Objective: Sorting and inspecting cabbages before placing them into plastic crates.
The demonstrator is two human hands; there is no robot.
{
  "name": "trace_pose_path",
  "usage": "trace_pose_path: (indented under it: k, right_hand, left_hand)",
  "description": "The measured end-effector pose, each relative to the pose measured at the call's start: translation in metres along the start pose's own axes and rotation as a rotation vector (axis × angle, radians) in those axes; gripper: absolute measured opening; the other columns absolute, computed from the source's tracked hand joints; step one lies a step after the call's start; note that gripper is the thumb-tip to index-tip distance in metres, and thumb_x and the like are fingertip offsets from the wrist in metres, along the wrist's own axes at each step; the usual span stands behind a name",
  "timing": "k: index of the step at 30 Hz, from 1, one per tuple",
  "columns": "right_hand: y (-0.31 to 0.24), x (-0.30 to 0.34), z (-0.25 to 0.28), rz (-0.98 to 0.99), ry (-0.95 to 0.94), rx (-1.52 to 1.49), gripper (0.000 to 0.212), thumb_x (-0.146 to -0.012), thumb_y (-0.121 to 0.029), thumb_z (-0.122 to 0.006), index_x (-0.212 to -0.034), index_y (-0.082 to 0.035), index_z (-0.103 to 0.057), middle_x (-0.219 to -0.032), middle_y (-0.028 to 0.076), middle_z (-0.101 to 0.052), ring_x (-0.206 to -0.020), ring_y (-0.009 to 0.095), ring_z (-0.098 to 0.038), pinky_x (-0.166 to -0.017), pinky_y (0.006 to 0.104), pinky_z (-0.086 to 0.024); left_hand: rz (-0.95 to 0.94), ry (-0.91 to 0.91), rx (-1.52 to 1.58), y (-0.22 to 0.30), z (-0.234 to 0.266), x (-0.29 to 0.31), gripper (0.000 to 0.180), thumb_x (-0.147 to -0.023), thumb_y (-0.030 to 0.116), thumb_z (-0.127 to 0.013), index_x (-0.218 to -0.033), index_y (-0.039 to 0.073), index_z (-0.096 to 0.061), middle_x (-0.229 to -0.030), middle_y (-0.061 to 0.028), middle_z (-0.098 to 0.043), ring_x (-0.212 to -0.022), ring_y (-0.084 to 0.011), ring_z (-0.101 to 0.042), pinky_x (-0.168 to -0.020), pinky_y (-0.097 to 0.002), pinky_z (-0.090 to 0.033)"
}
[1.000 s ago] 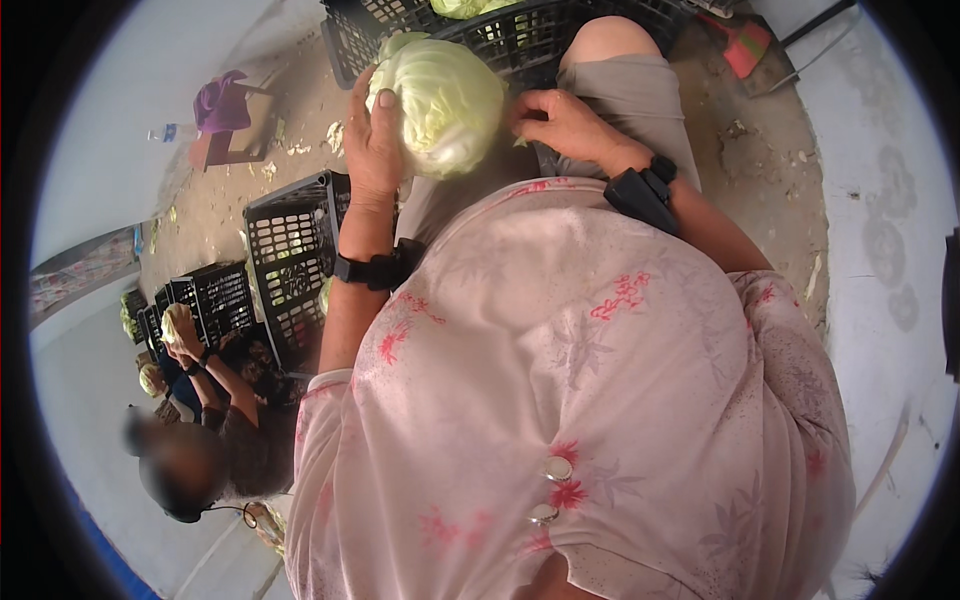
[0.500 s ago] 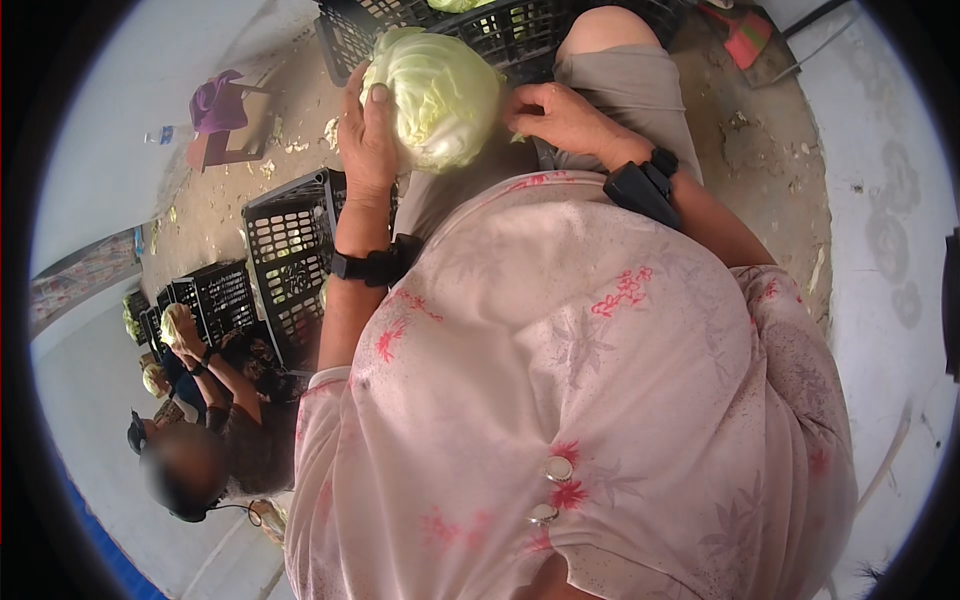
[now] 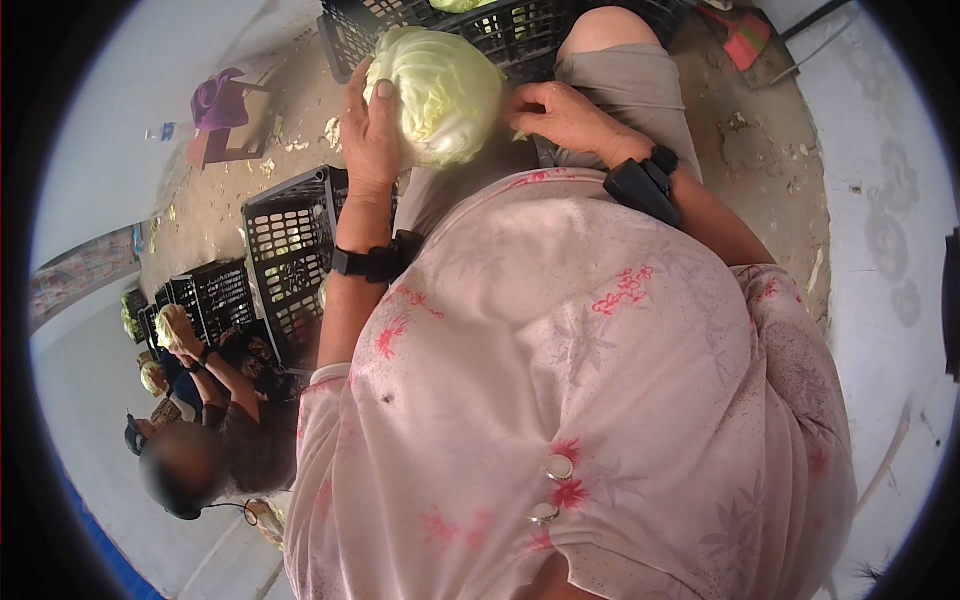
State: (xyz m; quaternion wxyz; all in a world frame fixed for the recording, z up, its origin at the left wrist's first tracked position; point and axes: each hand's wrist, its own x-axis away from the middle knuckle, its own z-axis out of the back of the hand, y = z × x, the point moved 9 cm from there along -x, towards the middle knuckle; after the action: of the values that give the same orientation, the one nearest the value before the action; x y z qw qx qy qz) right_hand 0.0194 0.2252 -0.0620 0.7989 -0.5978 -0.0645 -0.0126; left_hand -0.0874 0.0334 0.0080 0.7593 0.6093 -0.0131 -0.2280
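Note:
A pale green cabbage [image 3: 440,98] is held up over my lap. My left hand [image 3: 372,130] grips its left side, the thumb lying on the near face and the other fingers reaching round the back. Close by the cabbage's right side is my right hand [image 3: 560,118], its fingers curled inward and the thumb bent toward them. A small bit of green shows under those fingertips; whatever else they hold is hidden. Beyond the cabbage stands a black plastic crate [image 3: 510,38] with more pale green heads inside.
Another black crate [image 3: 290,240] stands left of my left forearm. Further left, a person [image 3: 235,400] handles a cabbage near more crates. A purple cloth [image 3: 218,100] hangs on a small stool, leaf scraps litter the floor, and a red dustpan [image 3: 745,42] lies far right.
The cabbage has turned very slightly in my left hand, whose thumb sits a little further right. My right hand stays almost where it was.

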Motion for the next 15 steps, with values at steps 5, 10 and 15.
trace_pose_path:
  k: [5, 10, 15]
  right_hand:
    - [0.0004, 0.0015, 0.0007, -0.02, 0.002, 0.024, 0.018, -0.089, -0.015, -0.062, -0.099, -0.001, -0.067, -0.088, 0.004, -0.068, -0.081, 0.01, -0.06, -0.076, 0.0268, -0.049]
    - [0.002, 0.0006, -0.0005, -0.012, -0.001, 0.046, 0.019, -0.088, -0.015, -0.062, -0.099, -0.001, -0.067, -0.088, 0.005, -0.069, -0.082, 0.011, -0.061, -0.076, 0.0271, -0.049]
    - [-0.0021, 0.0023, 0.0001, -0.029, -0.004, 0.064, 0.02, -0.087, -0.015, -0.062, -0.098, 0.0, -0.068, -0.088, 0.006, -0.07, -0.082, 0.012, -0.062, -0.076, 0.0275, -0.049]
  left_hand:
    - [0.008, -0.007, -0.071, 0.0079, -0.0012, 0.002, 0.055, -0.096, 0.033, -0.054, -0.137, -0.002, -0.045, -0.115, -0.0177, -0.063, -0.104, -0.0205, -0.061, -0.091, -0.0297, -0.048]
    - [-0.006, -0.012, 0.059, 0.0051, -0.0032, 0.0025, 0.054, -0.096, 0.029, -0.056, -0.137, -0.004, -0.044, -0.118, -0.0175, -0.061, -0.106, -0.0194, -0.059, -0.093, -0.0294, -0.047]
    - [-0.01, -0.013, 0.072, 0.007, -0.0033, 0.0025, 0.055, -0.096, 0.032, -0.056, -0.137, -0.004, -0.045, -0.119, -0.0184, -0.06, -0.107, -0.0204, -0.059, -0.094, -0.0302, -0.046]
